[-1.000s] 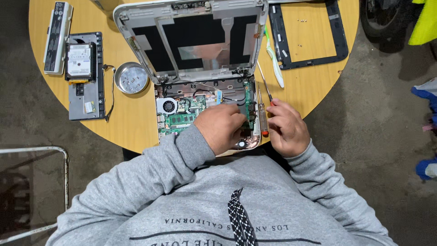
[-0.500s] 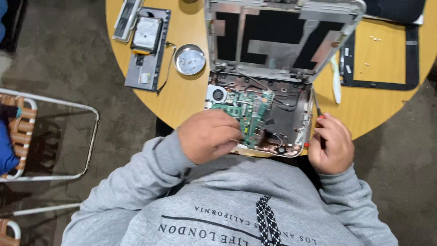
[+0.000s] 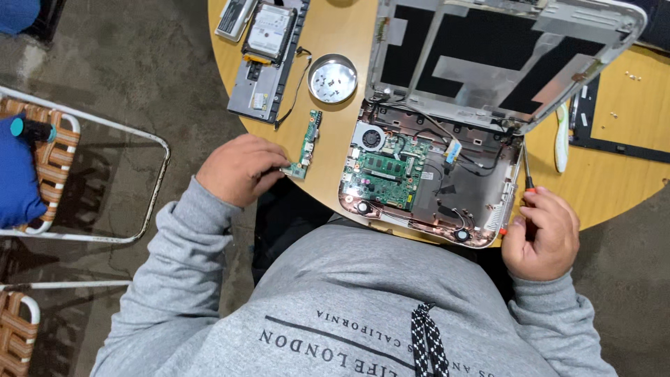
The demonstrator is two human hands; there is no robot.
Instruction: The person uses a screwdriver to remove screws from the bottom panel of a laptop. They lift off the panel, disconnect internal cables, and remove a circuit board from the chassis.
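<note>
— What's your left hand (image 3: 241,169) on?

— My fingertips pinch the near end of a narrow green circuit board (image 3: 306,143), which lies flat on the round wooden table (image 3: 335,167), just left of the opened laptop base (image 3: 426,178) and below a small metal dish (image 3: 332,78).

— And the right?

— My right hand (image 3: 541,234) is curled shut around a screwdriver (image 3: 527,174), its shaft pointing up along the laptop's right edge.

— Anything else close?

— A white plastic pry tool (image 3: 561,137) further right.

Round metal dish (image 3: 333,78) sitting beside a hard drive (image 3: 269,31), white plastic tool (image 3: 562,137) lying rightward, folding chair (image 3: 84,181) standing left.
</note>
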